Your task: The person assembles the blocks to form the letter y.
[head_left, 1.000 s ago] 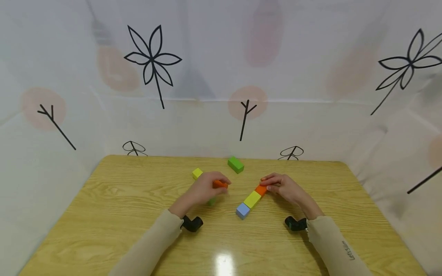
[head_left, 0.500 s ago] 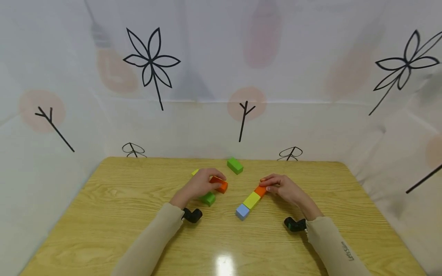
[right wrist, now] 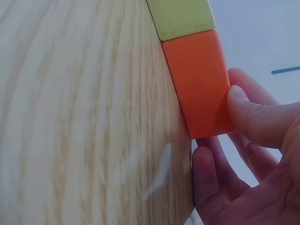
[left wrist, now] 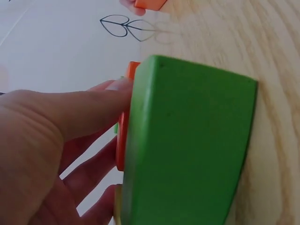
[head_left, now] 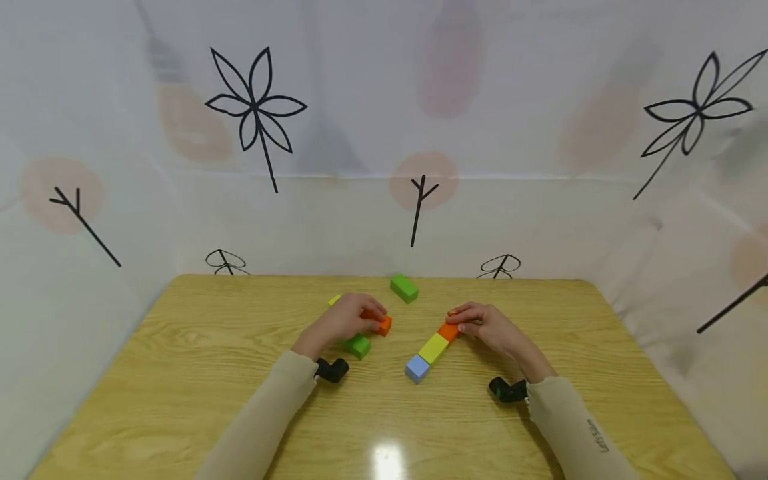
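The left hand (head_left: 345, 316) pinches a smooth, rectangular orange block (head_left: 386, 327), with a green block (head_left: 358, 346) just on its near side. The right hand (head_left: 497, 331) grips a second orange block (head_left: 447, 333), which heads a row with a yellow block (head_left: 433, 349) and blue cube (head_left: 417, 369) to its near left.

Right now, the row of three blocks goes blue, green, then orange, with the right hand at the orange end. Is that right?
Not quite: the head view shows that the middle one is a yellow block, not green. The row runs blue block, yellow, then orange block, with the right hand at the orange end.
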Demonstrator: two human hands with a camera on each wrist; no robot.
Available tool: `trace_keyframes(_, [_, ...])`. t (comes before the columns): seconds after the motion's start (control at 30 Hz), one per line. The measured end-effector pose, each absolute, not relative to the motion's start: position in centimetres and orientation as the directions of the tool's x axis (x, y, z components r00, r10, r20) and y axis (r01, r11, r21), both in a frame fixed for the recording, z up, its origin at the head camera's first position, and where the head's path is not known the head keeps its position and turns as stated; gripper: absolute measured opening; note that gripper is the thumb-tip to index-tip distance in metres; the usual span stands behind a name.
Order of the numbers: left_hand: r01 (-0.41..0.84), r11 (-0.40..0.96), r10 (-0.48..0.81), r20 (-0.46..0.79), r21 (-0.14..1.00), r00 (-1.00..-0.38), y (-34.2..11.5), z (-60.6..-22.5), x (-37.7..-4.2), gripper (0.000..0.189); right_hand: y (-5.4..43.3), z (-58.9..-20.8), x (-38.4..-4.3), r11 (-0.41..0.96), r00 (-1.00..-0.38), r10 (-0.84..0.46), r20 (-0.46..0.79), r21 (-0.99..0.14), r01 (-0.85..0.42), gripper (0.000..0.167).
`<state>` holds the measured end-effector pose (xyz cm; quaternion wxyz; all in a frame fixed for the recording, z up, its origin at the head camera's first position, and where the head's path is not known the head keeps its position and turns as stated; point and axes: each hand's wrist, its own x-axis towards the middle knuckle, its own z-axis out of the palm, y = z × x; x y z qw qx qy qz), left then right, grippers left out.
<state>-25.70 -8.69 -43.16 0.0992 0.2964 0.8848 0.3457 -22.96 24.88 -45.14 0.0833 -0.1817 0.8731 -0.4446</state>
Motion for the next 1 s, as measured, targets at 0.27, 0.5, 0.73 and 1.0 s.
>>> trace_keyframes(0.27, [0.422,0.645,0.563,-0.023,0.636,-0.826,-8.76,-42.53,-25.75,0.021,24.75,-45.16,-23.02,0.536,-0.921,-0.390,0.025,-0.806,-0.249,0.026])
trace_keyframes(0.5, [0.457,0.688,0.565,-0.021,0.564,-0.825,-8.57,-42.15,-25.66,0.022,24.68,-45.19,-23.05,0.536,-0.924,-0.382,0.029,-0.807,-0.247,0.026])
trace_keyframes(0.73, [0.476,0.670,0.586,-0.012,0.569,-0.810,-8.51,-42.29,-25.74,0.022,24.64,-45.13,-22.98,0.535,-0.924,-0.381,0.028,-0.808,-0.245,0.025])
trace_keyframes(1.0, [0.558,0.622,0.654,0.027,0.549,-0.756,-8.47,-42.31,-25.71,0.021,24.73,-45.26,-22.87,0.543,-0.923,-0.383,0.029,-0.802,-0.250,0.025])
